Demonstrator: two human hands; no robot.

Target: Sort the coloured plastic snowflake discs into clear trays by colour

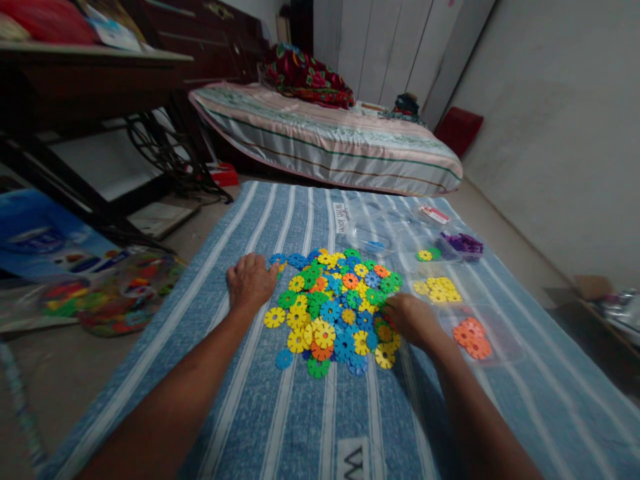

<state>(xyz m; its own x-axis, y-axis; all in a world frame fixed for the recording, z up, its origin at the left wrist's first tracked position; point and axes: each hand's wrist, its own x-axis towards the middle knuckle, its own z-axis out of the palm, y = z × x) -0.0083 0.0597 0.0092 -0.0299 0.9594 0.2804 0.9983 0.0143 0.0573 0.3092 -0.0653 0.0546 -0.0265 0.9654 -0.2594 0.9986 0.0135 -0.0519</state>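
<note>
Left hand (251, 280) first: it sits palm down on the striped blue worktop (300, 427), fingers close together and slightly bent, thumb stretched out towards the left edge of the pile of notched discs (331, 311). Whether that thumb touches a piece, I can't tell. Over on the other flank, the right hand (407, 315) dips in at the pile's right edge, fingers curled down beside green and yellow discs; the fingertips are hidden, so no telling whether they pinch one.

And what a spread between them! Yellow, blue, green and orange discs overlap in the middle of the worktop, with a few lying loose at the fringe.

Out to the right, a row of clear trays (505, 340): orange discs (471, 337) overlap in the nearest, yellow discs (438, 289) crowd the next, and further back a yellow disc (425, 255) lies against a green one (435, 253), with purple pieces (463, 244) heaped just beyond.

Behind the worktop stands a bed (325, 143) bearing a red floral bundle (313, 77); on the floor at left, a see-through bag (123, 300) shows more coloured pieces.
</note>
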